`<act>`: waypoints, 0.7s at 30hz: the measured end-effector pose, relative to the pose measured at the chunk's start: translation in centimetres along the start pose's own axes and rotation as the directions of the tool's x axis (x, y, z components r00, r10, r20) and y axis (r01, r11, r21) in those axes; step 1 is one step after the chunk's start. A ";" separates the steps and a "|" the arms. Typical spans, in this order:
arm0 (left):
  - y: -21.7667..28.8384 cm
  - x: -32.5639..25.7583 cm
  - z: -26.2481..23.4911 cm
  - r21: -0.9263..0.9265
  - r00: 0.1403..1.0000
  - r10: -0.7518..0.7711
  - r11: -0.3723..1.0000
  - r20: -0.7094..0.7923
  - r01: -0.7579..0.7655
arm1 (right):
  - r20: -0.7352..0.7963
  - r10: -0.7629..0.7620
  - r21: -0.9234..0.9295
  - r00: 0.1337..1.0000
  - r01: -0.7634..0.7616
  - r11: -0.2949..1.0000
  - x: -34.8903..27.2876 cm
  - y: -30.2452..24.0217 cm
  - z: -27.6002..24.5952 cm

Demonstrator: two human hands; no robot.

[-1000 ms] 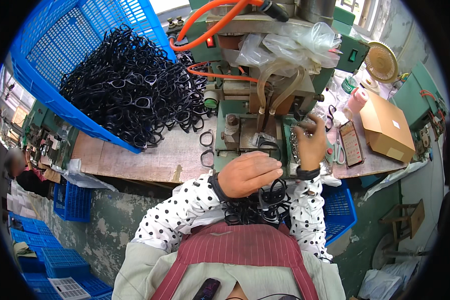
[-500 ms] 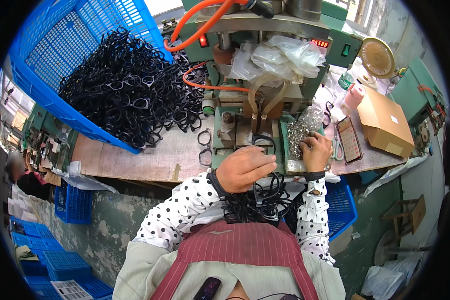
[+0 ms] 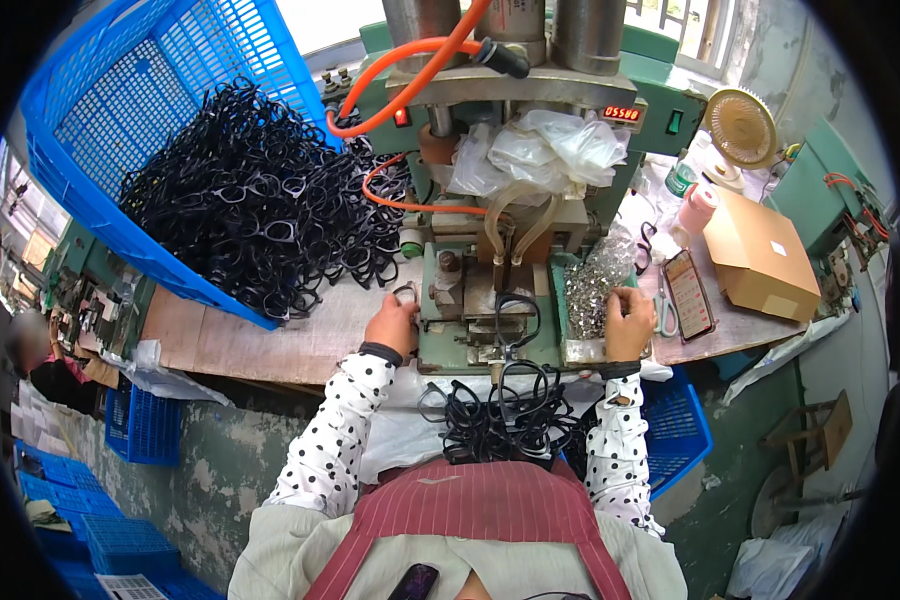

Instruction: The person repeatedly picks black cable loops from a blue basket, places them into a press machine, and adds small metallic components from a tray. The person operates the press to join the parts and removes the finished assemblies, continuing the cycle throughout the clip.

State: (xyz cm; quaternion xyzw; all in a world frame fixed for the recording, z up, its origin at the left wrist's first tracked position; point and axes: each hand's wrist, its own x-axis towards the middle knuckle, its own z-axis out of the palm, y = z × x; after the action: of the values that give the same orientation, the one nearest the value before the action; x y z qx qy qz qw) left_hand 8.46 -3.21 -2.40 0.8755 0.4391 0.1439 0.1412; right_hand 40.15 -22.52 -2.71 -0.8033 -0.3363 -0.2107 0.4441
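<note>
My left hand (image 3: 393, 325) is closed over a black eyeglass frame (image 3: 406, 291) on the tabletop, left of the press; one rim shows beyond the fingers. My right hand (image 3: 630, 324) is at the right edge of a green tray (image 3: 582, 352) of small shiny metal parts (image 3: 592, 289). Its fingertips are pinched together; whatever they hold is too small to make out. Another black eyeglass frame (image 3: 536, 318) hangs at the front of the green press (image 3: 440, 352), touched by neither hand. Below it, several black frames (image 3: 495, 425) lie heaped on my lap.
A tilted blue crate (image 3: 100, 205) spills a large heap of black frames (image 3: 260, 215) at the left. On the right are a phone (image 3: 689, 292), scissors (image 3: 665, 314), a cardboard box (image 3: 762, 255), a pink bottle (image 3: 698, 208) and a small fan (image 3: 740, 128). Orange hoses (image 3: 370, 85) loop before the press.
My left hand has moved left from the front of the press to the eyeglass frame on the table and closed on it. My right hand stays pinched by the metal parts. The view has shifted slightly.
</note>
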 end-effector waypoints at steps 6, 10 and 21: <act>-2.8 -0.6 0.5 0.170 0.985 0.173 0.971 0.002 -0.171 | 0.006 -0.030 -0.017 1.000 0.030 0.999 0.1 -0.3 -0.2; -2.5 -1.0 -2.1 0.212 0.852 0.394 0.917 -0.345 -0.338 | 0.040 0.047 -0.071 0.998 -0.044 0.996 0.0 -0.3 0.2; 10.6 -2.8 -8.5 0.095 0.433 0.640 0.621 -0.635 -0.778 | 0.336 0.061 0.628 0.940 -0.272 0.729 1.2 -11.9 -4.2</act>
State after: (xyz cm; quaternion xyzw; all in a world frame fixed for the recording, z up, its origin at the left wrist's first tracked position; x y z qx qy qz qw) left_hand 11.36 -10.53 9.04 0.8589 0.0297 0.5111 0.0084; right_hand 32.14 -21.18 7.04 -0.6407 -0.3766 0.0857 0.6635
